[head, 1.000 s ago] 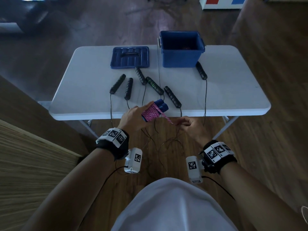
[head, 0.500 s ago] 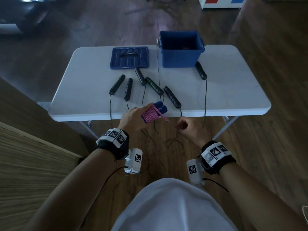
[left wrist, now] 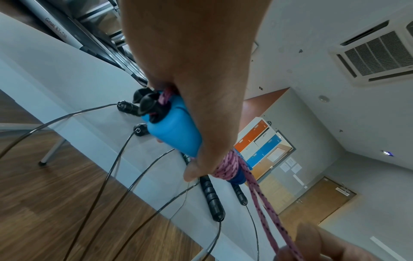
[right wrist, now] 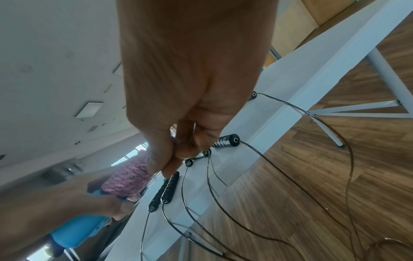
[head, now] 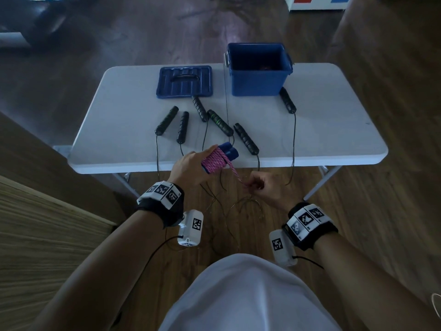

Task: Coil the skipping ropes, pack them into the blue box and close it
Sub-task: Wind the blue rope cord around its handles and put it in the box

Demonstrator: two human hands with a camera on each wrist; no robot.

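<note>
White tabletop (head: 334,130) carries six black handles. Left hand (head: 191,166) grips blue handles (head: 229,151) wound in pink rope (head: 214,161); right hand (head: 265,187), now lower, pinches the shortened tail. Coiling nearly complete.

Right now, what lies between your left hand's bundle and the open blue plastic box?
In the head view, black rope handles on the white table lie between the pink bundle and blue box.
</note>
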